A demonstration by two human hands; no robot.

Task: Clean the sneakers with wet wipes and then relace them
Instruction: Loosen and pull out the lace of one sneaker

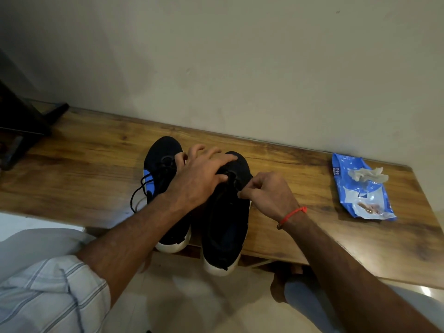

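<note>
Two black sneakers with white soles stand side by side on the wooden bench, toes toward the wall. The left sneaker has a blue side patch and a black lace hanging loose off its left side. My left hand lies across the front of the right sneaker, fingers spread over the toe and thumb by the eyelets. My right hand pinches the black lace at that shoe's right side. A blue wet wipes pack lies at the bench's right, with a used crumpled wipe on top of it.
The bench stands against a plain wall. A dark stand sits at its far left end. Both sneaker heels overhang the bench's near edge, above a pale tiled floor. My knees show below the bench.
</note>
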